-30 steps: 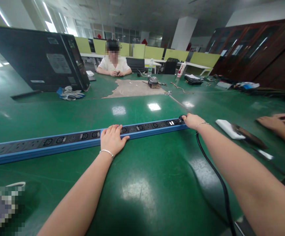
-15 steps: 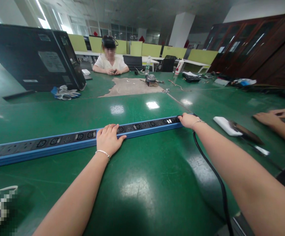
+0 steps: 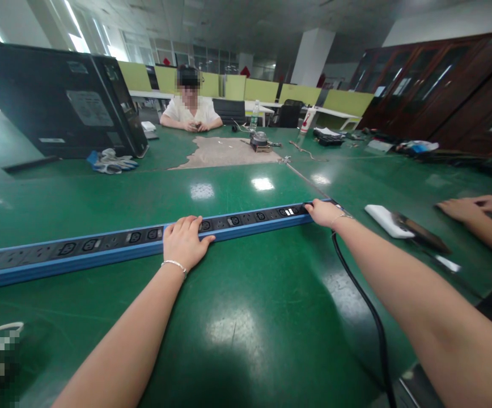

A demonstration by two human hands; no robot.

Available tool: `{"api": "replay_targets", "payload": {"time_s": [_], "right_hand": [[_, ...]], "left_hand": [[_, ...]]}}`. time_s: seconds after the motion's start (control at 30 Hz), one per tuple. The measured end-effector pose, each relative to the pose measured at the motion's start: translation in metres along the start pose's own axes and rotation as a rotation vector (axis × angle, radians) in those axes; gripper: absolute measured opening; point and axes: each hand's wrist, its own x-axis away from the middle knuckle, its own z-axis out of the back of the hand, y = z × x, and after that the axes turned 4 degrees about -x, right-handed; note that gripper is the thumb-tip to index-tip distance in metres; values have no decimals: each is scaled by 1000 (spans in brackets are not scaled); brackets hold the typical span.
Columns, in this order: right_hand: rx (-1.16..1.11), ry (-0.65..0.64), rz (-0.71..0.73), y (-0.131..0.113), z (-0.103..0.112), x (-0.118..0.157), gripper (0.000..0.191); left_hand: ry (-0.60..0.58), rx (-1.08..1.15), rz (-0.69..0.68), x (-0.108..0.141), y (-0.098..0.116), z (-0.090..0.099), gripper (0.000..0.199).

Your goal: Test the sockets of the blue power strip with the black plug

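Note:
A long blue power strip with black sockets along its top lies across the green table. My left hand is laid over its middle, fingers across the top and thumb along the near side, holding it. Near its right end my right hand is closed on the strip, fingertips beside a small dark part; the hand hides most of what lies under it. A thick black cable comes out beneath my right wrist and runs down toward the table's front edge.
A black computer case and work gloves are at the far left. A white and dark object lies right, near another person's hands. One more person sits opposite, behind a bare brownish patch.
Both hands keep their places on the power strip. The view has shifted slightly, and my right hand shows only a very small change of posture.

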Motion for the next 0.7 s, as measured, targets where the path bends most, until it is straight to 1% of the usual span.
{"api": "replay_targets", "payload": {"time_s": [0.07,0.13,0.23,0.33,0.43,0.6,0.7], "right_hand": [[1,3,19,2,9,-1,44],[-39,52,2,8,23,-2,44],[-116,149,-47,25,45,-5,48],[-66,180,-33,41,55,-7,48],[-12,137,-32,46,48,-10,47],[15,62,-47,37,23,-16,48],[30,16,-49,35,13,-20,47]], "left_hand": [[0,-2,2,0,0,0,52],[2,-1,-4,0,-1,0,52],[-1,6,-7,0,0,1,52],[-14,5,7,0,1,2,52],[-25,-2,10,-1,1,3,51],[-15,1,-2,-1,0,3,52],[-16,-2,-6,0,0,2,53]]}}
